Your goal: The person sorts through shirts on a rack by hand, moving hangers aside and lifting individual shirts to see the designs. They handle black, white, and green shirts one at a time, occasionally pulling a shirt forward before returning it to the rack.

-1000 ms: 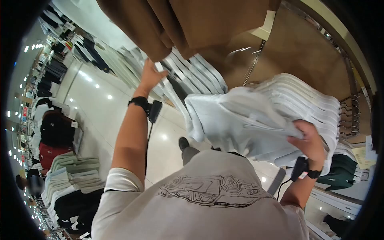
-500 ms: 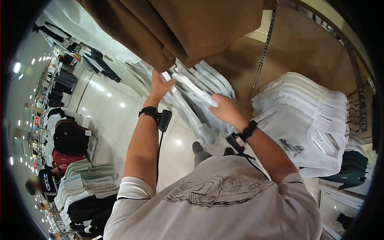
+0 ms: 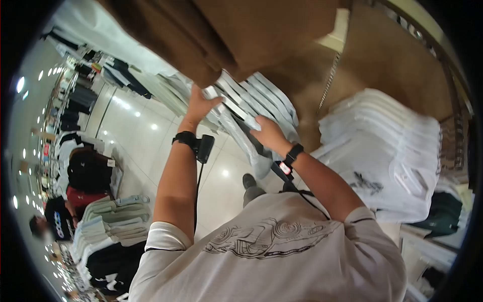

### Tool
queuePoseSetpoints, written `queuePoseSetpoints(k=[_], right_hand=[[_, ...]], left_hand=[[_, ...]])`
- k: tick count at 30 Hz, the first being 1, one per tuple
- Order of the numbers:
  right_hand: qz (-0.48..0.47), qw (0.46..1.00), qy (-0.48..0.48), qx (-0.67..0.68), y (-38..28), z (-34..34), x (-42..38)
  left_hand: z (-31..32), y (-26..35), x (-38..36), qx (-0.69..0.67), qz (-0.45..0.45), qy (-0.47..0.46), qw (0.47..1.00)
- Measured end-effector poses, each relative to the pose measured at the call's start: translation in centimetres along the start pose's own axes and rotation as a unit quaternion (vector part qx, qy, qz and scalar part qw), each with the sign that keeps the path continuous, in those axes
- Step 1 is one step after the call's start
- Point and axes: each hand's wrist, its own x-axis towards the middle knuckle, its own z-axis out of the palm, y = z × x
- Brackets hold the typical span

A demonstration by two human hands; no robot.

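Several light grey-blue garments (image 3: 274,103) hang side by side below a brown garment (image 3: 241,35). At their upper left edge, my left hand (image 3: 201,104) is closed on one garment, with the thumb over a white strip. Farther right, my right hand (image 3: 269,133) is closed on the edge of the same group, its fingertips partly hidden against the fabric. A darker gap shows between the garments beneath my right hand. Both wrists wear black straps with small devices.
White shirts (image 3: 377,151) hang in a row at the right, with a dark green garment (image 3: 440,214) behind. A metal chain (image 3: 329,80) hangs near the brown panel. Racks of clothes (image 3: 108,221) line the left, where a person (image 3: 40,227) is partly visible. Tiled floor (image 3: 146,151) lies between.
My right hand has moved left, closer to my left hand, along the grey-blue garments. My left hand stays nearly in place. The garments have shifted slightly.
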Motion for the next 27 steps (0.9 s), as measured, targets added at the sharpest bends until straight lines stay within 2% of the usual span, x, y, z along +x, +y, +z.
queuePoseSetpoints(k=[1, 3, 5, 6, 11, 13, 16, 20, 22, 27], right_hand=[[-0.015, 1.000, 0.023, 0.010, -0.1, 0.0, -0.2], [-0.021, 1.000, 0.013, 0.005, -0.1, -0.3, 0.0], [-0.021, 1.000, -0.003, -0.001, -1.0, -1.1, -0.2], [-0.007, 1.000, -0.008, 0.002, -1.2, -1.5, -0.2], [-0.010, 0.999, 0.000, -0.037, -0.2, -1.3, 0.6], [-0.012, 1.000, 0.013, -0.012, 0.3, -1.2, 1.0], [0.010, 1.000, -0.024, -0.003, 0.5, -1.5, 1.5], [-0.015, 1.000, -0.014, -0.018, 2.2, -0.7, 1.5], [-0.005, 0.999, -0.004, 0.038, 1.9, -0.5, 0.9], [-0.019, 1.000, 0.006, -0.004, 0.1, -1.0, -0.4]], left_hand=[[-0.1, -0.6, 0.3, -0.051, -0.023, -0.010, 0.998], [-0.2, -0.9, -0.1, -0.018, 0.013, 0.010, 1.000], [-0.1, -0.7, -0.5, -0.037, 0.001, 0.032, 0.999], [-0.3, 0.5, -0.7, -0.038, -0.062, 0.026, 0.997], [-0.3, 2.4, -1.7, -0.014, -0.072, 0.085, 0.994], [-0.1, 2.2, -1.7, -0.020, -0.056, 0.087, 0.994], [-0.4, 2.2, -1.8, -0.035, -0.058, 0.100, 0.993], [-0.5, 2.6, -2.0, -0.056, -0.057, 0.095, 0.992], [-0.6, 2.2, -1.8, -0.047, -0.053, 0.091, 0.993], [-0.2, 1.4, -1.5, -0.058, -0.028, 0.112, 0.992]])
